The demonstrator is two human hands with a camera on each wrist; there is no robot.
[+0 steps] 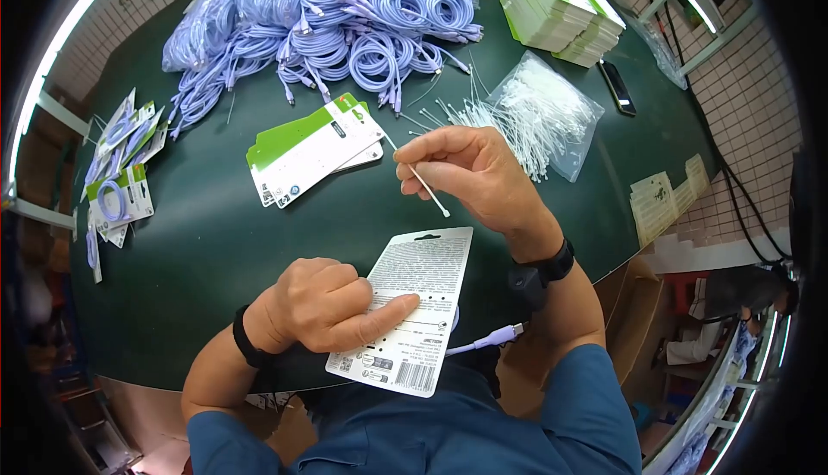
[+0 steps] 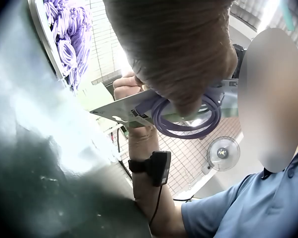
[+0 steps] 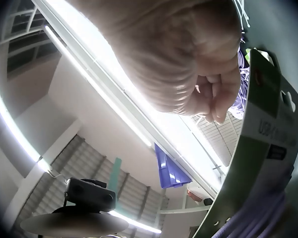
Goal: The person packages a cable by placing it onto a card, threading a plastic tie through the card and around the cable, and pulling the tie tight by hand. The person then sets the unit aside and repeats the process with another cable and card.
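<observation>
My left hand holds a printed packaging card over the table's near edge, thumb laid along its text side. Against the card's other face sits a coiled purple cable, seen in the left wrist view with fingers at the coil. From behind the card one cable plug sticks out to the right in the head view. Above the card's top, my right hand pinches a thin white cable tie between thumb and fingers. The tie slants, its small head pointing down toward the card.
Purple coiled cables are heaped at the back. A bag of white cable ties spills beyond my right hand. Flat cards lie mid-table, a card stack at back right beside a phone. Carded cables pile up left.
</observation>
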